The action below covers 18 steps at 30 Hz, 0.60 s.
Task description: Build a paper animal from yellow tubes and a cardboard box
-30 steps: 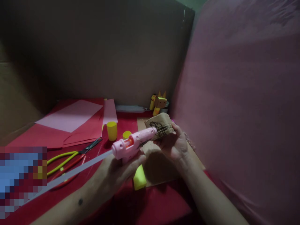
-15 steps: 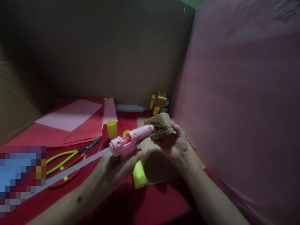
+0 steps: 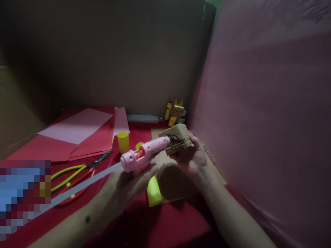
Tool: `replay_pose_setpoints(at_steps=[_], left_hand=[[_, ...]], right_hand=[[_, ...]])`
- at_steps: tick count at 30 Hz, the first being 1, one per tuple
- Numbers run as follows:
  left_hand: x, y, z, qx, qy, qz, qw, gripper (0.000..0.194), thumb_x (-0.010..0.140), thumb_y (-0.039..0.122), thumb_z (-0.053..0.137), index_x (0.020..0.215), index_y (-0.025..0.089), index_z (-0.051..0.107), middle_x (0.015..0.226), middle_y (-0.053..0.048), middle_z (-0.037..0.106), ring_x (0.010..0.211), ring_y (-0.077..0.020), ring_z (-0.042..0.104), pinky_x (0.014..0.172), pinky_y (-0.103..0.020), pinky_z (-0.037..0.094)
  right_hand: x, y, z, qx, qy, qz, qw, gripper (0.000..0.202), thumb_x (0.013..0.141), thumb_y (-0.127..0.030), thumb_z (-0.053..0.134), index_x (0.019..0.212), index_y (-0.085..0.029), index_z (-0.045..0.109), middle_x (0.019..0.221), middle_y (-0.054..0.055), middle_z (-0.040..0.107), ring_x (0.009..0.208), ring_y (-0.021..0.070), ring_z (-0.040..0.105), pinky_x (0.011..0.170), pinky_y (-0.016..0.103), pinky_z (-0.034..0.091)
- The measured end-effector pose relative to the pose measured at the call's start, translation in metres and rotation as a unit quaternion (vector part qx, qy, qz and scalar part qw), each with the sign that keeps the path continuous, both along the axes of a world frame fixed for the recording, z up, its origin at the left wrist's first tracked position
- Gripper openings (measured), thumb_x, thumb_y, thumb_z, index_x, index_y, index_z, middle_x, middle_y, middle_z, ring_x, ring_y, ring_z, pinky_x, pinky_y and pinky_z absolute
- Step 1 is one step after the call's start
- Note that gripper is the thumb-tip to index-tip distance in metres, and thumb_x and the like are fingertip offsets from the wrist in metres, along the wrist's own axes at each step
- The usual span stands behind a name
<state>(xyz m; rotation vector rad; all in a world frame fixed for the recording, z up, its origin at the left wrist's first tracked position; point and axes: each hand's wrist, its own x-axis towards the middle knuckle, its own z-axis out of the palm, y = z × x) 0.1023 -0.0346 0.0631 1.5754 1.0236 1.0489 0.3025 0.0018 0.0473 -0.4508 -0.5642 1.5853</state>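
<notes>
My left hand (image 3: 131,181) is closed round the handle of a pink hot glue gun (image 3: 144,153), with a long clear glue stick (image 3: 88,181) trailing from its rear. The gun's tip is at a small brown cardboard box (image 3: 177,137) that has dark lines drawn on its side. Whether the tip touches the box I cannot tell. My right hand (image 3: 193,158) grips this box from the right and below, fingers partly hidden behind it. Beneath both hands lies a flat cardboard sheet (image 3: 165,165), with a bright yellow paper roll (image 3: 154,193) at its lower left edge.
Scissors (image 3: 88,168) with yellow and red handles lie at left, below pink and red paper sheets (image 3: 77,125). A yellow cylinder (image 3: 123,143) stands behind the glue gun. At the back is a small cardboard figure (image 3: 177,111). A dark panel (image 3: 116,58) and pinkish wall (image 3: 263,103) enclose the table.
Almost nothing differs. Both hands, the glue gun and the cardboard box keep their positions; the view shifts very slightly.
</notes>
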Motion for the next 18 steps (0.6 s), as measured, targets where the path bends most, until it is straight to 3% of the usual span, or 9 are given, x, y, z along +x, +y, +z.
replay_pose_setpoints(at_steps=[5,18], left_hand=[[-0.004,0.0016,-0.0026,-0.027,0.041,0.001,0.999,0.034,0.077,0.049,0.059,0.067,0.017,0.06,0.052,0.005,0.042,0.051,-0.0101,0.039,0.05,-0.024,0.034],[-0.0008,0.0017,-0.0042,-0.015,0.051,0.016,0.998,0.027,0.076,0.047,0.06,0.074,0.02,0.059,0.05,0.006,0.042,0.049,-0.0107,0.039,0.049,-0.023,0.035]], right_hand=[[0.0016,0.0009,-0.0001,0.001,-0.009,-0.002,1.0,0.031,0.077,-0.035,0.057,0.099,-0.015,0.062,0.084,0.009,0.074,0.07,0.0223,0.066,0.056,0.033,0.053],[0.0049,0.0049,-0.0031,-0.011,0.014,-0.013,1.0,0.033,0.082,-0.034,0.051,0.104,-0.012,0.061,0.087,0.012,0.074,0.07,0.023,0.067,0.057,0.034,0.053]])
